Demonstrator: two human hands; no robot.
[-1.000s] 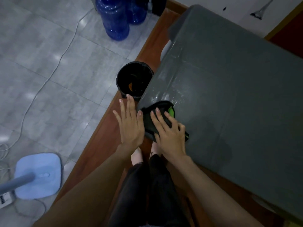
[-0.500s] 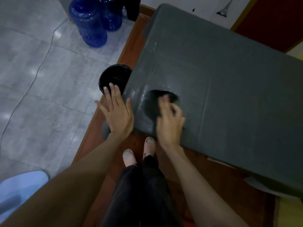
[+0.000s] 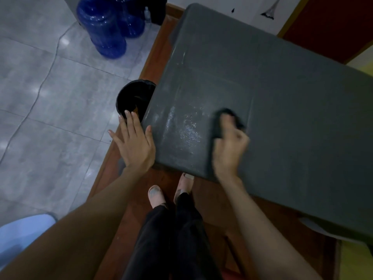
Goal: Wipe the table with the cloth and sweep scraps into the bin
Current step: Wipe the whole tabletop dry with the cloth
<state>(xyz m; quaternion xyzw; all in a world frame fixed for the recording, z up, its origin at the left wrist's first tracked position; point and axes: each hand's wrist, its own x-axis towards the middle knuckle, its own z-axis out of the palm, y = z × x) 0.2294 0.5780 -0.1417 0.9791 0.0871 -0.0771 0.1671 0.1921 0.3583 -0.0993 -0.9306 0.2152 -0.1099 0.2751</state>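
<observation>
Now right hand blurred, on grey desk, fingers curled over dark cloth, pressing it to desk top near front edge. Wet streaks on desk just left of cloth. Left hand flat, fingers spread, against desk's left corner. Black bin on floor beside desk's left edge, beyond left fingertips. Blue water jugs further back from desk.
</observation>
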